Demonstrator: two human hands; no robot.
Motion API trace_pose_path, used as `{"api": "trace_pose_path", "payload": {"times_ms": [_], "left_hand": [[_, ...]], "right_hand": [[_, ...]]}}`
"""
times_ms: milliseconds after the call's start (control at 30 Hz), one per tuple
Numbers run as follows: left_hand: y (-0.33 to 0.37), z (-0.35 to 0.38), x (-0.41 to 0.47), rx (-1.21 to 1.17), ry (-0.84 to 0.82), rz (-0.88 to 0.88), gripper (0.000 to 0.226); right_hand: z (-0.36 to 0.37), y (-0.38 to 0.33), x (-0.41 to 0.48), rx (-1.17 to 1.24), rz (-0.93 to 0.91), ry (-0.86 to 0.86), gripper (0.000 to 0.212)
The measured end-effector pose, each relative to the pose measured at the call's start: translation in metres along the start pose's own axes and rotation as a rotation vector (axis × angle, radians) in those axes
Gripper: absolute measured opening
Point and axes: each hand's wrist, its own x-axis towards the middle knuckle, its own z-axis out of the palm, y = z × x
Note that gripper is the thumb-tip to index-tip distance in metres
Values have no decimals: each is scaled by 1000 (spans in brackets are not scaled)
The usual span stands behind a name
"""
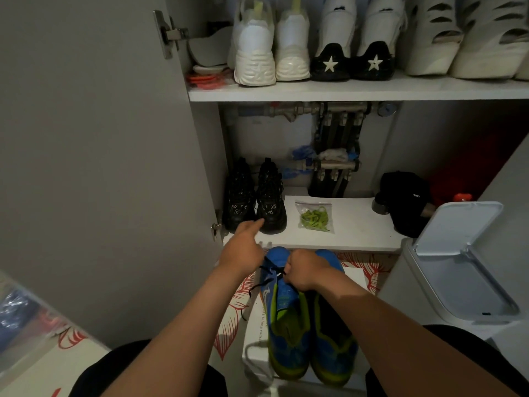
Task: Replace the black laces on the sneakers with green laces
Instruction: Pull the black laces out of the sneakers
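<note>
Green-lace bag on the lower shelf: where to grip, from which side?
Probably pinch the bag over the bunched green laces, fingers coming down from the open front. It lies flat on the shelf, so its edges offer little to catch.

I can read only one line of print: small dark letters along the edge of the white box [253, 333] under the blue sneakers [286, 325], roughly "lifelong roma", the rest cut off. On the upper shelf [343, 91], the white sneakers [337, 24] carry a white star on each black heel patch. The white marks on the black shoes [269, 196] are too small to read.
</note>
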Motion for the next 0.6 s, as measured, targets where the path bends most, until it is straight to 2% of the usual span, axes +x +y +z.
{"api": "trace_pose_path", "payload": {"times_ms": [133,267,367,467,533,600], "left_hand": [[5,10,-3,114,-258,180,53],[5,16,-5,232,-346,184,27],[4,14,-4,337,-278,110,20],[6,15,-4,403,-188,86,17],[9,13,-5,373,-138,53,16],[10,8,-3,238,-45,-10,17]], "right_hand": [[0,0,0,47,-2,13,19],[-4,1,0,168,4,22,10],[-4,1,-2,227,21,34,18],[-1,-1,-2,215,-12,7,18],[0,-1,-2,168,-22,-7,16],[-1,-1,-1,135,-16,-14,11]]}}
